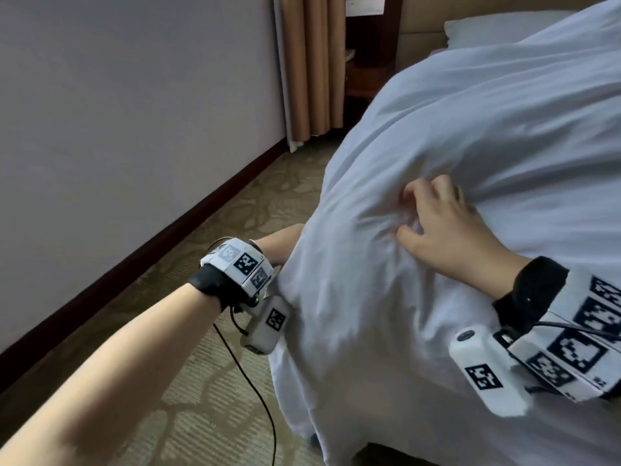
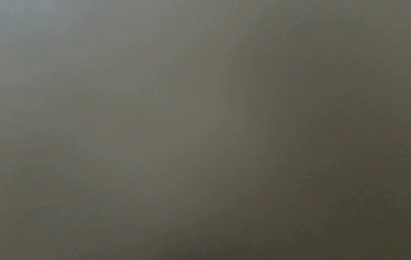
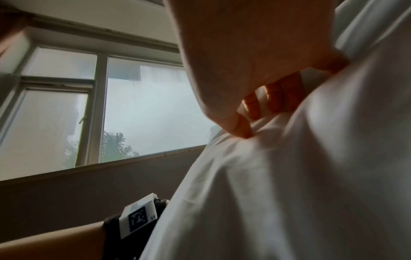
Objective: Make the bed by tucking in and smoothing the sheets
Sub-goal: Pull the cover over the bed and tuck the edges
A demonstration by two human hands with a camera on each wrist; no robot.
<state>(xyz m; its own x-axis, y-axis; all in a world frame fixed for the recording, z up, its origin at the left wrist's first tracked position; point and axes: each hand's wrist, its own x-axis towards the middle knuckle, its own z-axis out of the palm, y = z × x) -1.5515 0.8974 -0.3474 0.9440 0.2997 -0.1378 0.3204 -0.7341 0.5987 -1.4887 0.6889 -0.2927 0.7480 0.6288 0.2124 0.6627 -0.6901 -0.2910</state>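
Note:
A white sheet (image 1: 470, 136) covers the bed and hangs over its left side. My right hand (image 1: 437, 220) lies on top near the edge, fingers curled, bunching a fold of the sheet (image 3: 278, 158) between thumb (image 3: 240, 126) and fingers. My left hand (image 1: 279, 245) reaches under the hanging sheet at the bed's side; only its back and wrist show, the fingers are hidden by cloth. The left wrist view is a blurred grey-brown field with nothing to make out.
A patterned carpet (image 1: 201, 331) runs between the bed and a grey wall (image 1: 117, 112) with a dark skirting board. Tan curtains (image 1: 312, 62) and a dark wooden shelf unit (image 1: 369, 45) stand at the far end. A pillow (image 1: 497, 28) lies at the head. A window (image 3: 133, 105) shows in the right wrist view.

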